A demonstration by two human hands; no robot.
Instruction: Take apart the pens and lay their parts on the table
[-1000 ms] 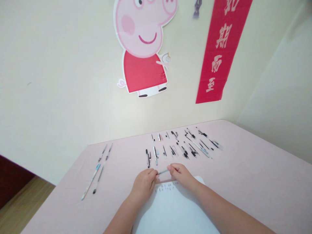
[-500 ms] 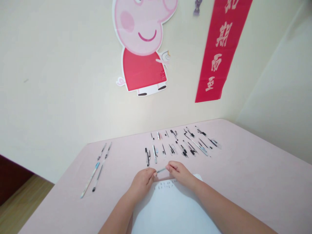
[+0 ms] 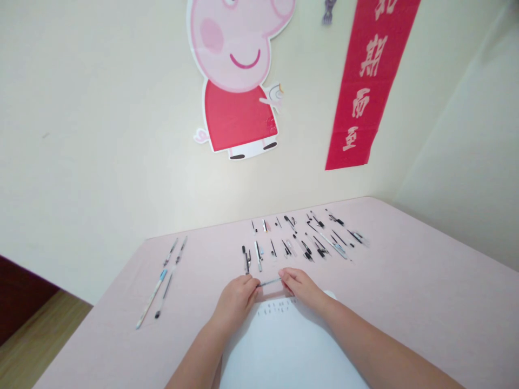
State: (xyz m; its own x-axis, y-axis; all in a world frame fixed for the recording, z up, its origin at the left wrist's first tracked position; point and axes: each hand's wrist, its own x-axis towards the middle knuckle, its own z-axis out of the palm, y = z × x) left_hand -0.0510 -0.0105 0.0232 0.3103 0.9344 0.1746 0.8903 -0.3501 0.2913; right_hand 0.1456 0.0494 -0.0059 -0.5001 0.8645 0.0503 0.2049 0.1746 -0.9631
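Note:
My left hand (image 3: pixel 239 294) is closed, its thumb and fingers pinching the left end of a thin grey-blue pen (image 3: pixel 270 282). The pen lies nearly level above the far edge of a white sheet of paper (image 3: pixel 292 346). At its other end, the fingertips of my right hand (image 3: pixel 302 286) are closed on it. Both ends are hidden by fingers, so I cannot tell whether it is whole or only a barrel with a refill. Small marks in rows (image 3: pixel 275 309) run along the top of the paper.
Beyond my hands, pen parts (image 3: pixel 318 243) such as caps, refills and barrels lie in two rough rows. Several pens, including one with a blue cap (image 3: pixel 152 298), lie at the left of the pink table (image 3: pixel 101 335). A wall with a pig cutout (image 3: pixel 239 116) rises behind.
My hands have drawn slightly apart, the right one a little to the right, and more of the pen's length shows between them. The parts on the table lie as before.

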